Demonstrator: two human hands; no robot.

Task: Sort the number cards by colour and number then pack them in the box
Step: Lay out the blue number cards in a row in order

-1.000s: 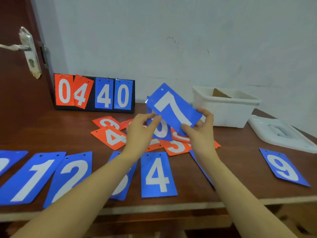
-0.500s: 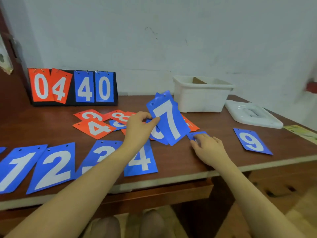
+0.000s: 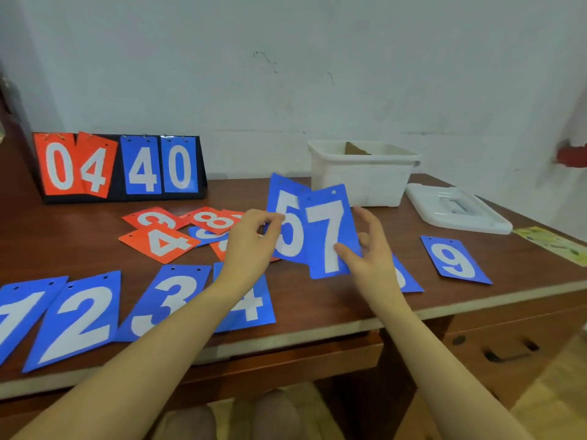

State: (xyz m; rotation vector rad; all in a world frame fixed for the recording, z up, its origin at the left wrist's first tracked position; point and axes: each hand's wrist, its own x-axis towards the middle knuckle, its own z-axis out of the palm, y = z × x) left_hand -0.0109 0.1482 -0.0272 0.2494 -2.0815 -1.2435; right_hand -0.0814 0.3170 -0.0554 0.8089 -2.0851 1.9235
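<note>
My left hand pinches a blue 5 card above the table. My right hand pinches a blue 7 card that overlaps the 5 on its right. Blue cards 1, 2, 3 and 4 lie in a row along the front edge. A blue 9 card lies to the right, and another blue card is mostly hidden under my right wrist. Orange cards lie in a loose pile behind my left hand. The white box stands open at the back.
A flip scoreboard reading 04 40 stands at the back left. The box's white lid lies right of the box. A yellow-green paper sits at the table's right edge. A drawer with a handle is below right.
My right hand rose from the table and took the 7 card. My left hand now holds the 5 card, fanned out to the left of the 7.
</note>
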